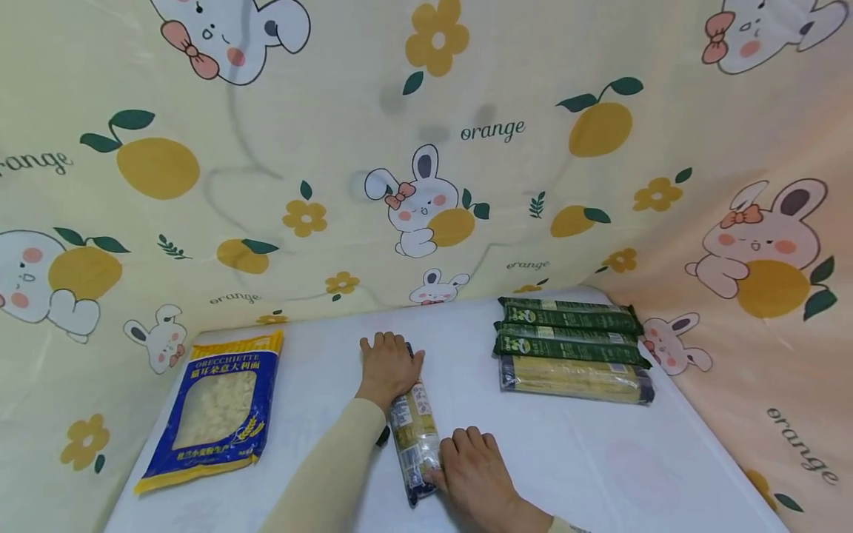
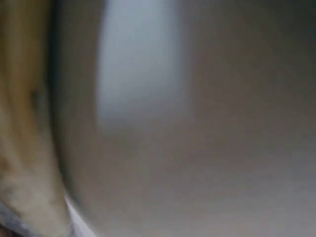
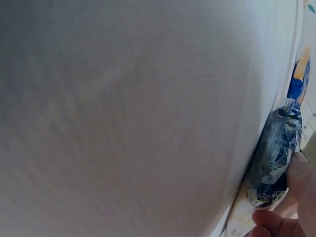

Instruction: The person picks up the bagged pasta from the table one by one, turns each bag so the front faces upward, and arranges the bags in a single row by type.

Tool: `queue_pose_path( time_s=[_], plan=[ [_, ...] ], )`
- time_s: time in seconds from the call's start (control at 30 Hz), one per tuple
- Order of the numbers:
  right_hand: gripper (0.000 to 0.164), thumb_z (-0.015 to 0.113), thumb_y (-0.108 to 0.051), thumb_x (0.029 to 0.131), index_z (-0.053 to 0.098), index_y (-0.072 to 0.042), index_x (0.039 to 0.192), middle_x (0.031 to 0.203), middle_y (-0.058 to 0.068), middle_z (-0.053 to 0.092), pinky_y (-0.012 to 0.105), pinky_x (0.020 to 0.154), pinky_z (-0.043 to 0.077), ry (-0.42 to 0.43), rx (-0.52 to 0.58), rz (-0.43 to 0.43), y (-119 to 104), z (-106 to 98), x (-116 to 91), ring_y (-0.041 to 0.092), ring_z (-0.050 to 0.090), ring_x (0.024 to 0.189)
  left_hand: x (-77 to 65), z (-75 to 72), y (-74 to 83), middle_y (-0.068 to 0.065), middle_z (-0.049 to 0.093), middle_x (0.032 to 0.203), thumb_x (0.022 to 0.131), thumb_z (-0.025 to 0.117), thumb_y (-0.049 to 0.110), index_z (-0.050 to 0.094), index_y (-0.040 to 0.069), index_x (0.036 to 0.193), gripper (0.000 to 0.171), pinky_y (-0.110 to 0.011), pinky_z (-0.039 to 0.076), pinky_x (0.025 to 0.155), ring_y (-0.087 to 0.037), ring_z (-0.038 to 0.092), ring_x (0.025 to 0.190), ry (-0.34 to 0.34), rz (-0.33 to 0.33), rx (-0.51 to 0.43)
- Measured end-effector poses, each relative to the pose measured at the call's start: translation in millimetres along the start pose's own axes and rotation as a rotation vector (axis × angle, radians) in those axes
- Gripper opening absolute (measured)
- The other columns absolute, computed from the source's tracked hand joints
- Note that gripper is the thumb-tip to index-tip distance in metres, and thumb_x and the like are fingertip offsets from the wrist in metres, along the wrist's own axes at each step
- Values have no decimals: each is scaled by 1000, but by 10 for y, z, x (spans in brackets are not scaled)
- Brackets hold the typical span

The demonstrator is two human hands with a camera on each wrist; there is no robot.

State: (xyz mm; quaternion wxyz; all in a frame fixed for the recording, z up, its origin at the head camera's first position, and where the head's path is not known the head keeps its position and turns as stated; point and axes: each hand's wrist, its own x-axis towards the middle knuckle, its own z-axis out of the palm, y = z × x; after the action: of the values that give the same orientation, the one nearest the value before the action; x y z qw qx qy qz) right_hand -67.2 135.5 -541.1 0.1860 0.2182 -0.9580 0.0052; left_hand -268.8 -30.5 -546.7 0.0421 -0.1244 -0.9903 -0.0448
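Note:
A long clear packet of dried noodles (image 1: 416, 426) with dark blue ends lies on the white table, pointing away from me. My left hand (image 1: 389, 366) grips its far end, covering most of that part. At the near end, my right hand (image 1: 474, 470) holds the packet's right side, the thumb on the wrapper. In the right wrist view, the thumb and fingertips (image 3: 269, 219) of that hand are at the crinkled blue packet end (image 3: 274, 158). The left wrist view is blurred; a yellowish strip runs down its left edge.
On the left lies a blue and yellow bag of orecchiette pasta (image 1: 220, 407). At the right back, green noodle packets (image 1: 569, 329) lie beside a clear packet of yellow noodles (image 1: 576, 379). A cloth printed with rabbits and oranges (image 1: 426, 111) hangs behind the white table (image 1: 586, 459).

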Motion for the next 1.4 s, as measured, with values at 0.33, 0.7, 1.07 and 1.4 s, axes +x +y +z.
queue_pose_path(
  time_s=[0.33,0.7,1.07,1.4],
  plan=[
    [57,72,-71,84,53,-18,81,76,-5,41,31,67,32,84,17,13,55,49,31,15,39,74,-40,-239,-101,-21,63,117,109,39,50,60,-3,117,59,-68,33,111,-41,55,118,266,52,-32],
    [61,71,-74,85,54,-16,82,79,-2,45,34,69,34,10,64,92,84,53,269,17,39,76,47,-597,-230,-16,55,114,104,42,46,55,3,118,48,-63,32,115,-37,52,108,732,217,-159],
    [51,77,-59,89,58,-13,91,81,-1,46,33,72,33,-48,187,156,23,119,317,17,39,80,2,-764,-158,-13,53,114,102,47,42,56,4,116,42,-55,36,105,-33,46,103,778,301,-178],
    [53,82,-57,85,56,-11,88,79,0,44,34,71,33,6,174,155,21,112,322,19,39,77,-180,-1116,121,-13,54,118,103,55,44,66,8,120,42,-52,37,97,-34,46,109,594,185,-158]
  ],
)
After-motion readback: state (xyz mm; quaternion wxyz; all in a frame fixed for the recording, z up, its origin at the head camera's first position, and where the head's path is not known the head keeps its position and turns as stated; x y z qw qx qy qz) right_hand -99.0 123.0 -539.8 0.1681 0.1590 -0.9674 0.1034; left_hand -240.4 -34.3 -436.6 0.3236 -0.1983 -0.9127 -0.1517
